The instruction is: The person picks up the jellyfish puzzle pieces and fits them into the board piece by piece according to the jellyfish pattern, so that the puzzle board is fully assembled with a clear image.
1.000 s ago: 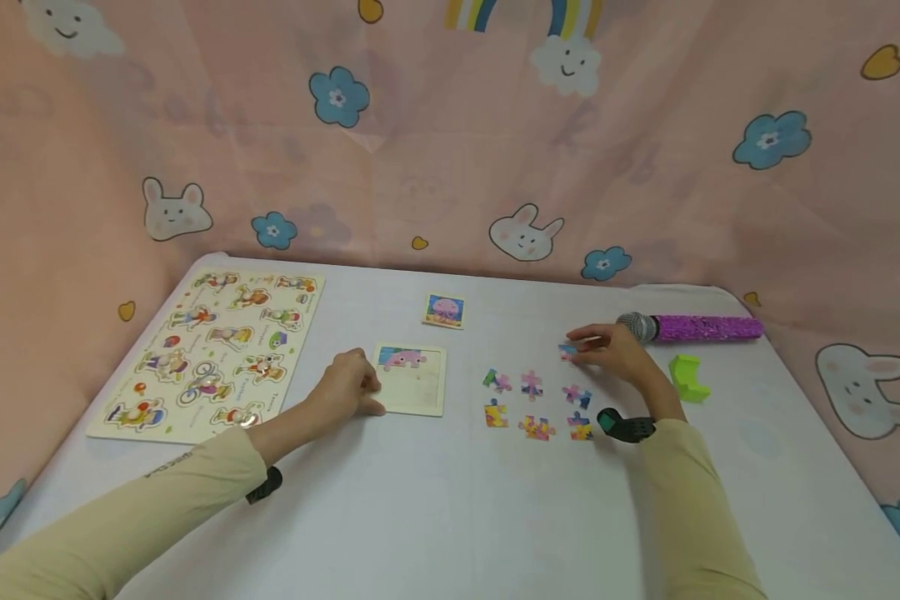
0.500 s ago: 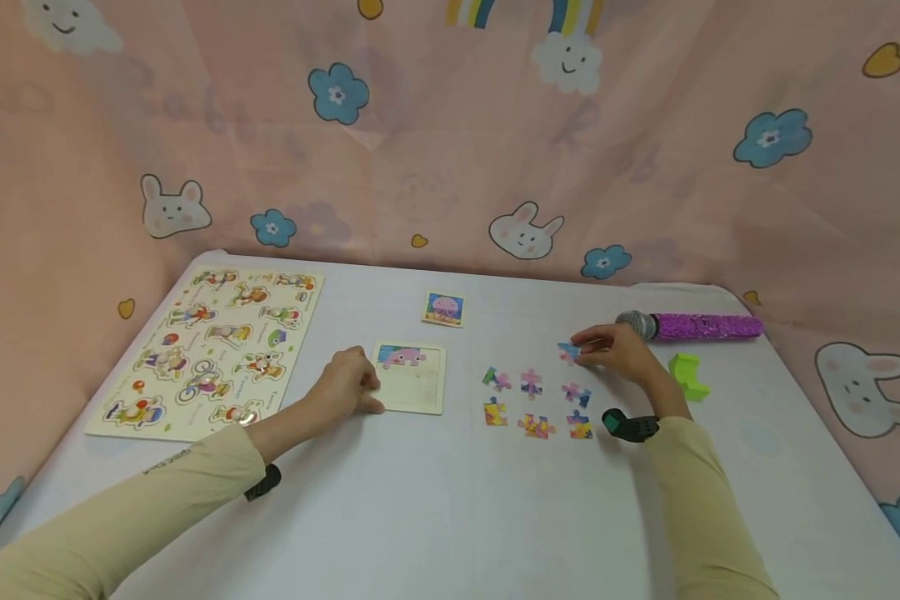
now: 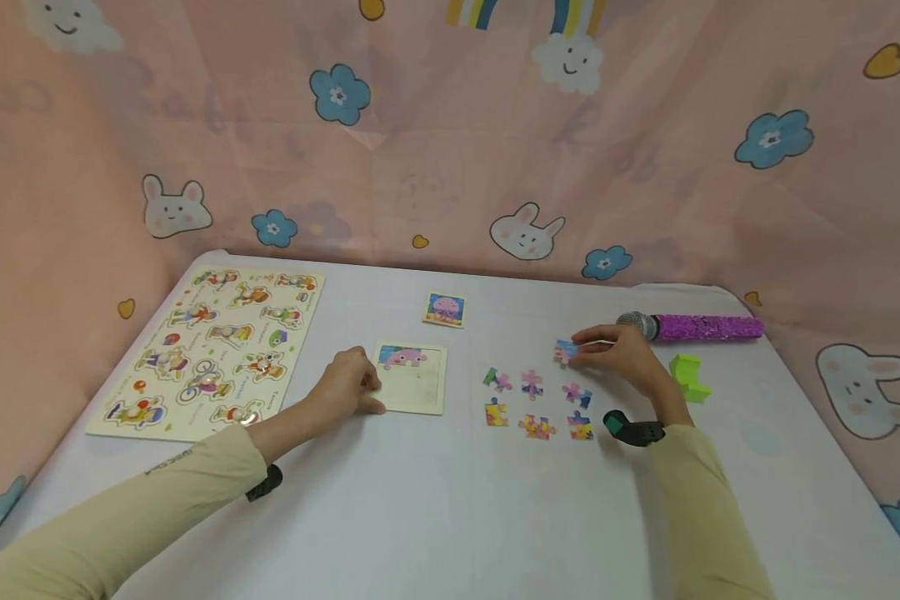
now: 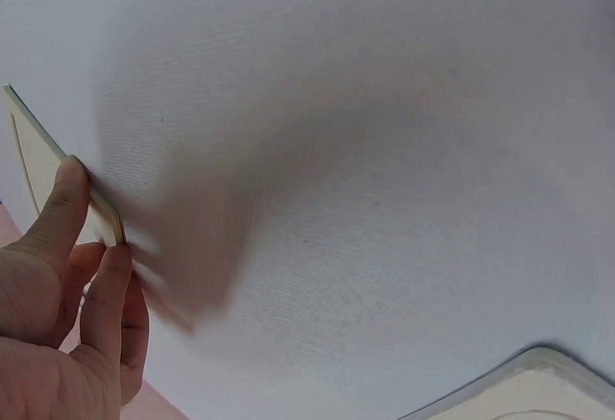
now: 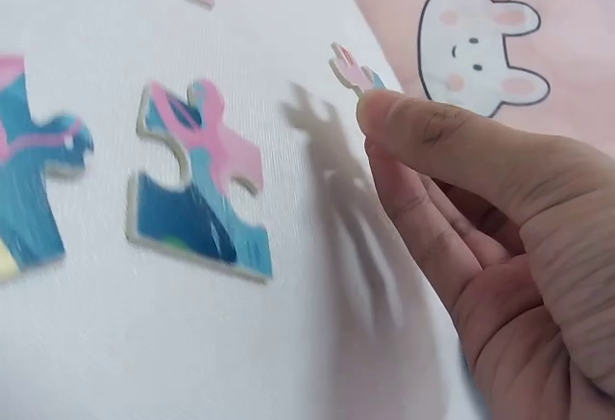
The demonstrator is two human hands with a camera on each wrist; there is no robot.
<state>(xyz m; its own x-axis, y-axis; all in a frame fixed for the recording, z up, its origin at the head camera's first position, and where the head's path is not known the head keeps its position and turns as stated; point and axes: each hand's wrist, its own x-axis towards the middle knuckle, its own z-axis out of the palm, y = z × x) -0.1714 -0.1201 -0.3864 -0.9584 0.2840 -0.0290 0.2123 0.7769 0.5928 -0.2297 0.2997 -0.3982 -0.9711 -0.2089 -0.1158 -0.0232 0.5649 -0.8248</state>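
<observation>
Here, the right hand [image 3: 617,353] pinches a puzzle piece [image 3: 565,350], knob [image 3: 565,362] toward the person [image 3: 708,517].

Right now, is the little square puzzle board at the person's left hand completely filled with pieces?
No, the puzzle board shows joined pieces only along its top, with bare surface below.

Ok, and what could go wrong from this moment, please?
The right hand pinches a puzzle piece near one edge, above the table, so the piece might slip and fall. The loose pieces lie close to the way toward the board; a low pass could push them. The left hand grips the board by its edge, so a sudden pull could perhaps shift the placed pieces.
</observation>
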